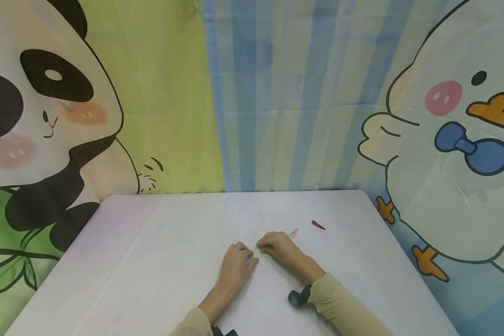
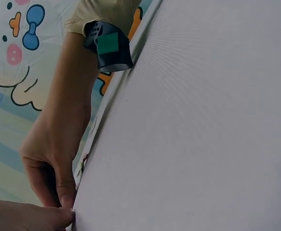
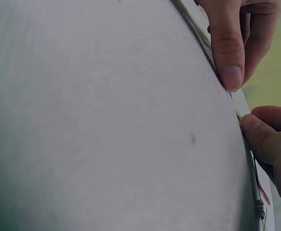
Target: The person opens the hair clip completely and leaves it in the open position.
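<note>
Low over the white table, my left hand (image 1: 236, 263) and my right hand (image 1: 280, 247) meet almost fingertip to fingertip. Between them shows a small yellow-green hair clip (image 1: 256, 253), mostly covered by the fingers. The left hand (image 3: 229, 45) pinches one end, thumb pointing down in the right wrist view. At the other end the right hand (image 3: 270, 134) pinches with thumb and forefinger. Just beyond the right hand lies a pink hair clip (image 1: 293, 233) with a green piece (image 1: 288, 233) beside it. In the left wrist view the fingertips hide the held clip.
A dark red hair clip (image 1: 318, 225) lies farther back and to the right on the white table (image 1: 151, 261). Behind the table hangs a printed curtain (image 1: 277, 93) with a panda and a chick. Each wrist wears a black camera mount, such as the right mount (image 1: 299, 296).
</note>
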A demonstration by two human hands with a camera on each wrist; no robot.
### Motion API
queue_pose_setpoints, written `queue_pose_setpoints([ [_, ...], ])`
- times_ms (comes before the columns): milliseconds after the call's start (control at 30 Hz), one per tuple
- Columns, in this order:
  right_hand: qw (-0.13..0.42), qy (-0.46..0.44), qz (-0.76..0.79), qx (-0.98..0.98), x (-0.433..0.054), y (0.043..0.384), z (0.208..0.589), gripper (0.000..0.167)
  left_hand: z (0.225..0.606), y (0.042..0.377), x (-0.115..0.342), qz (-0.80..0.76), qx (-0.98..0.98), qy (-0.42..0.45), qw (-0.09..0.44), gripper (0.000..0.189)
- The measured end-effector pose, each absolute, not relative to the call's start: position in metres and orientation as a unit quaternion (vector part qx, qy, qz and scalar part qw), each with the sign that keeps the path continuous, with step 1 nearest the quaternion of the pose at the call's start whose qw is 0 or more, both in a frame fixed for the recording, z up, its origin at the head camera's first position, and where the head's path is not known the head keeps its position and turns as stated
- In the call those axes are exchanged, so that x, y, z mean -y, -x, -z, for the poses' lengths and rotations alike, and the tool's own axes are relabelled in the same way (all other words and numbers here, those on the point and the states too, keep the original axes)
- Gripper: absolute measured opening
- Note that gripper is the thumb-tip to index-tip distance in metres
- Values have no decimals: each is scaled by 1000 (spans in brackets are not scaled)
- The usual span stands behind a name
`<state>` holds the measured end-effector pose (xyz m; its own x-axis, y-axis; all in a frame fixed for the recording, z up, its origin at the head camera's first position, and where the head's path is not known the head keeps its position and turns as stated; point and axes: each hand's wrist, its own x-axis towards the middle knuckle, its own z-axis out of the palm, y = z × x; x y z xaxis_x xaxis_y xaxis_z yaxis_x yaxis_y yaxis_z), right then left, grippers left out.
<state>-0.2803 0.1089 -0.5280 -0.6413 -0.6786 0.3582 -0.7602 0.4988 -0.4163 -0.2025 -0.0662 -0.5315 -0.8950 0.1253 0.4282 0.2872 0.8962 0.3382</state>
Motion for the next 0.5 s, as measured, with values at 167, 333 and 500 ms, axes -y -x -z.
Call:
queue_pose_setpoints([
  [167,81,-421,-282,858,-109,279,529,16,532,203,66,199,953,108,201,19],
  [333,91,-421,-287,856,-110,280,531,15,534,203,65,204,952,108,200,16],
  [500,91,-418,-294,855,-110,281,533,14,535,205,65,204,955,100,192,15],
])
